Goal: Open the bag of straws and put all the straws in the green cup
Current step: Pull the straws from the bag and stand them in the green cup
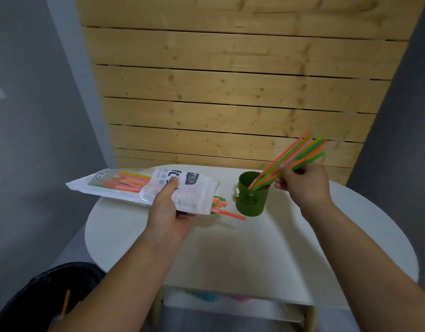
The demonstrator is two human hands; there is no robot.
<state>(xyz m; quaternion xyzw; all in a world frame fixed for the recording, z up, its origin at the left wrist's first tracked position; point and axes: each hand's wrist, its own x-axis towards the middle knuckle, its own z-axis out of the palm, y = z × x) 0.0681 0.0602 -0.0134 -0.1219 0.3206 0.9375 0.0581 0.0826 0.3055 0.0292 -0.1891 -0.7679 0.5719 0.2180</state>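
The person is partway through the transfer: the bag (144, 188) is already open, and a bunch of straws (295, 156) is going into the green cup (251, 200). The right hand (302, 185) is pinching that bunch, its grip clamped on the straws about midway along, while their lower ends are sitting inside the cup and the upper ends are fanning out up and to the right. The left hand (168, 209) is gripping the bag near its open end, thumb on top and fingers underneath, holding it roughly level just above the white bench (230, 248), with the mouth pointing toward the cup.

More straws are showing inside the bag, and a few ends (219, 204) are poking out of the mouth; one orange-red straw (231, 215) is sticking out farthest, reaching down beside the base of the cup. So the job is probably no more than half done.

The next move likely calls for letting the held bunch settle into the cup, then reaching back to the bag's mouth for another pinch.

The straws are thin, long and brightly coloured: orange, pink, green and yellow. The bag is white with a clear window and printed lettering. The cup is a dark olive green, standing upright near the far edge of the bench.
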